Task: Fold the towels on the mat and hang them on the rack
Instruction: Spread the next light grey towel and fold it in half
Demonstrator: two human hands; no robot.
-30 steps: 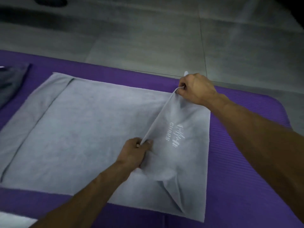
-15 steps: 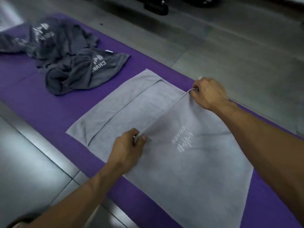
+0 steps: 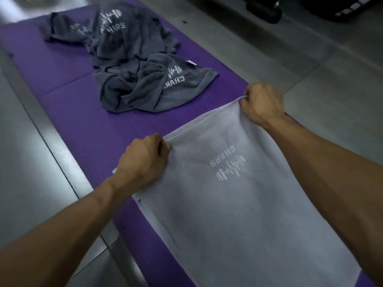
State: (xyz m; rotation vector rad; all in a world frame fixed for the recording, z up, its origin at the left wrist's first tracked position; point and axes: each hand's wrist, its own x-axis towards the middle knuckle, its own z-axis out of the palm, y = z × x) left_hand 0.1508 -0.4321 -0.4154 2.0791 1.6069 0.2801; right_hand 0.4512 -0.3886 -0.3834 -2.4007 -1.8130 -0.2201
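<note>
Lying flat along the near right stretch of the purple mat (image 3: 87, 129): a light towel (image 3: 238, 214), white logo facing up. Gripping its far edge at the mat's left side: the left hand (image 3: 145, 160), fingers curled, thumb and fingers pinching the cloth. Gripping the same edge at the mat's right side: the right hand (image 3: 262, 104), fingers curled around the corner. Sitting crumpled towards the mat's far end, apart from the hands: dark towels (image 3: 132, 65). Showing around the mat: grey floor (image 3: 310, 65).

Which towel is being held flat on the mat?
The light grey towel, gripped at its far edge by the left hand and right hand; the dark grey towels lie crumpled, untouched.
</note>
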